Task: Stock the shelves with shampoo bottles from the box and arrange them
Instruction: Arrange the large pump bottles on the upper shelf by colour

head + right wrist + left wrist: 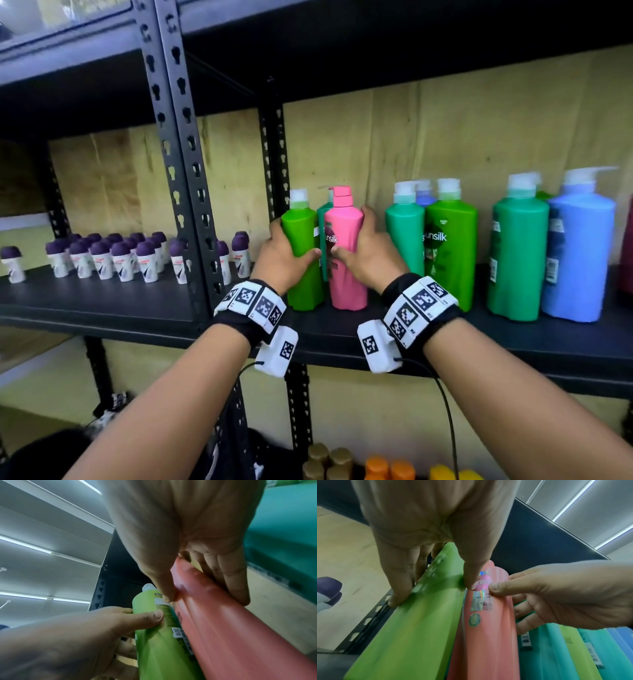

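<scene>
A lime green shampoo bottle and a pink pump bottle stand side by side on the black shelf, close to its left upright. My left hand grips the green bottle from the left, thumb across its front. My right hand grips the pink bottle from the right, thumb on its label. The two thumbs nearly meet. A teal bottle stands behind the pair, mostly hidden. No box is in view.
Several large green and teal bottles and a blue one stand to the right on the same shelf. Purple-capped roll-ons fill the left bay beyond the perforated upright. Gold and orange caps show on the shelf below.
</scene>
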